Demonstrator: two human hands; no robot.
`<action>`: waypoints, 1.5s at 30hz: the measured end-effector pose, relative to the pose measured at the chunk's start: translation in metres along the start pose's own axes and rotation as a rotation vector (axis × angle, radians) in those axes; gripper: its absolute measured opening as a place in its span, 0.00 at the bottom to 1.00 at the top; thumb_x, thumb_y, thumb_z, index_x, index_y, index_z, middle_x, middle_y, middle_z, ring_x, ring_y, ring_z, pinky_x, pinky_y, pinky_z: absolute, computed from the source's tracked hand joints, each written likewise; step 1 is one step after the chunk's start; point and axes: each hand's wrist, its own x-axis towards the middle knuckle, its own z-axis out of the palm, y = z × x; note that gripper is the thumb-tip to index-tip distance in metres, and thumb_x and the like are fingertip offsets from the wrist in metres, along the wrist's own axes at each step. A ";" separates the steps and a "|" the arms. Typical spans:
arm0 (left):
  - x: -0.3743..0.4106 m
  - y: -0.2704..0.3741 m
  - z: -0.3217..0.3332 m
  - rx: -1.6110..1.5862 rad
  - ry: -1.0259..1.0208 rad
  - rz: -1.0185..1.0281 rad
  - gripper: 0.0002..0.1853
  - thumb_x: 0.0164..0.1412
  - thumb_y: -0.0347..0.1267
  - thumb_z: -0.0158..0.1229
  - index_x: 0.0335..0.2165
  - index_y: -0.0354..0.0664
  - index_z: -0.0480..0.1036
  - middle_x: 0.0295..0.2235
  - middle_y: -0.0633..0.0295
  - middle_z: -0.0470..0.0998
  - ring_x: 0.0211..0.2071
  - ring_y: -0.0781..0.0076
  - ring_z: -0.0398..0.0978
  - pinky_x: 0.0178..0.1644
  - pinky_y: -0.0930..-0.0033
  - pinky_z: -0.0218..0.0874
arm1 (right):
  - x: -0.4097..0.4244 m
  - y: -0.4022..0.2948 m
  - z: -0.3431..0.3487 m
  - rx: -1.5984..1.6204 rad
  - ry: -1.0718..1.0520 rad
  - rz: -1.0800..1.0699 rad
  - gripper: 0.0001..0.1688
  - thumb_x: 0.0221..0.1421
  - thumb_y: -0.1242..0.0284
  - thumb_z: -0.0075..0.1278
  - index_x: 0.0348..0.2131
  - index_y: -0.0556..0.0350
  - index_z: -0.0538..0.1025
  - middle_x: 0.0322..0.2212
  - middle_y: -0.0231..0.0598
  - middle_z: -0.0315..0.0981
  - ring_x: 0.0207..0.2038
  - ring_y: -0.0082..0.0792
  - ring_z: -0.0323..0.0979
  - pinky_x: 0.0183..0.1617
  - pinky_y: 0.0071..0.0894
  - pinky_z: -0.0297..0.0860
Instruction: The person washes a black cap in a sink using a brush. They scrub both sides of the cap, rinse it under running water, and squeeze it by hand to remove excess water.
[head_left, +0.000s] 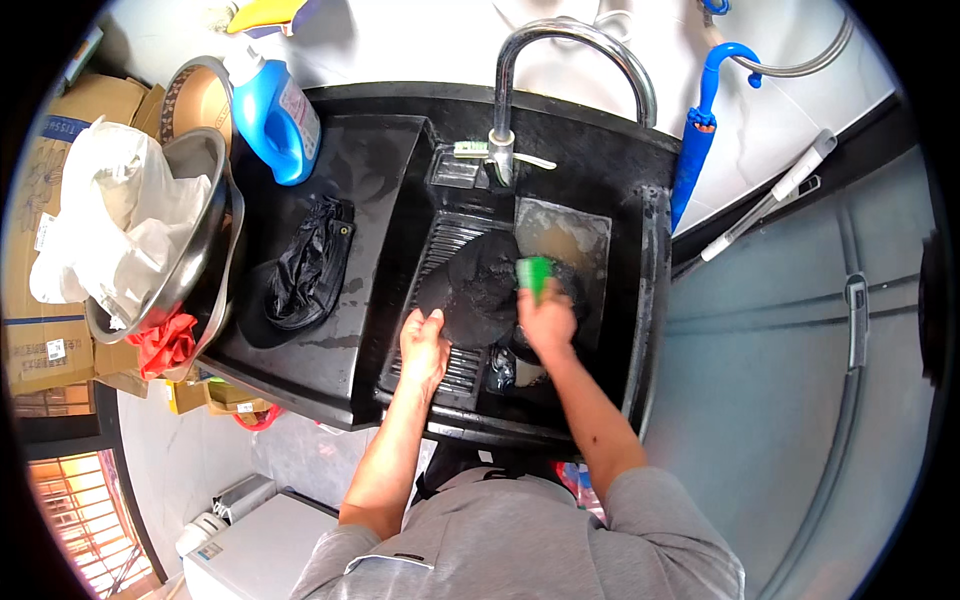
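A dark, wet cap (480, 281) lies over the ribbed washboard (457, 375) in the black sink (655, 300). My left hand (424, 346) grips the cap's brim at its lower left. Closed around a green brush (535, 276), slightly blurred, my right hand (549, 319) is at the cap's right side. The brush's underside is hidden. Water stands in the basin beyond the hand. Another black cap (311, 270), crumpled, rests on the counter to the left.
A chrome faucet (501, 97) arches over the sink, with a second brush (471, 150) behind its base. A blue detergent bottle (274, 120) stands at the back left. Metal bowls (214, 161) with a white plastic bag (120, 225) sit farther left. A blue umbrella (691, 165) hangs at the right.
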 end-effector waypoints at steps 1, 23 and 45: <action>-0.002 0.006 0.004 -0.084 0.000 0.031 0.11 0.65 0.24 0.49 0.45 0.37 0.72 0.42 0.58 0.80 0.43 0.65 0.79 0.51 0.60 0.71 | 0.014 0.022 0.001 0.027 0.029 0.111 0.39 0.62 0.45 0.43 0.54 0.63 0.66 0.37 0.62 0.74 0.39 0.62 0.77 0.42 0.58 0.74; 0.037 -0.020 -0.042 -0.594 -0.163 -0.109 0.22 0.72 0.51 0.43 0.45 0.47 0.74 0.41 0.62 0.79 0.41 0.66 0.76 0.49 0.60 0.70 | -0.090 -0.127 -0.049 0.161 -0.155 -0.661 0.44 0.57 0.49 0.52 0.62 0.61 0.66 0.28 0.65 0.72 0.26 0.57 0.77 0.29 0.51 0.75; 0.015 0.030 0.027 -0.518 -0.375 -0.248 0.41 0.67 0.63 0.38 0.62 0.43 0.64 0.60 0.54 0.69 0.63 0.55 0.64 0.69 0.50 0.51 | 0.070 -0.129 -0.054 -0.122 -0.464 -0.204 0.33 0.61 0.45 0.45 0.50 0.52 0.78 0.44 0.46 0.81 0.46 0.49 0.79 0.47 0.45 0.75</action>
